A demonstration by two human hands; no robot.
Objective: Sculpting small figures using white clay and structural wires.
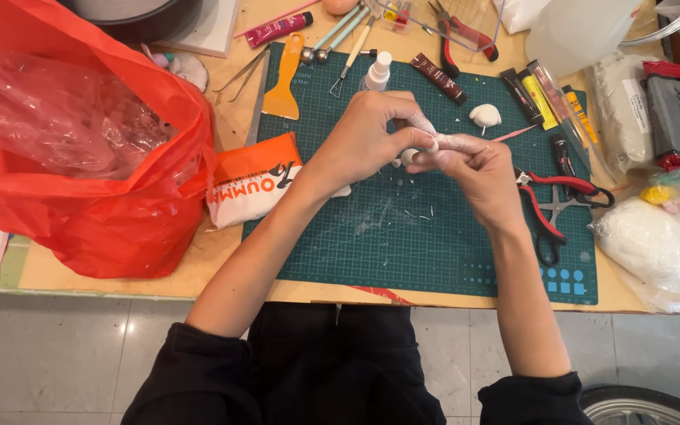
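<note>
Both hands meet over the middle of the green cutting mat (434,244). The left hand (367,138) and right hand (478,169) each pinch one small strip of white clay (442,142), grip closed on it from both ends, so its long axis runs roughly left-right across the frame. One more white clay lump (485,115) sits upper right of centre. Two red-handled pliers (560,197), one orange scraper (286,79), one big red plastic bag (80,157) at left on the table.

Both hands, left hand (371,134) and right hand (478,169), pinch white clay (434,143) above the green cutting mat (403,236).
</note>
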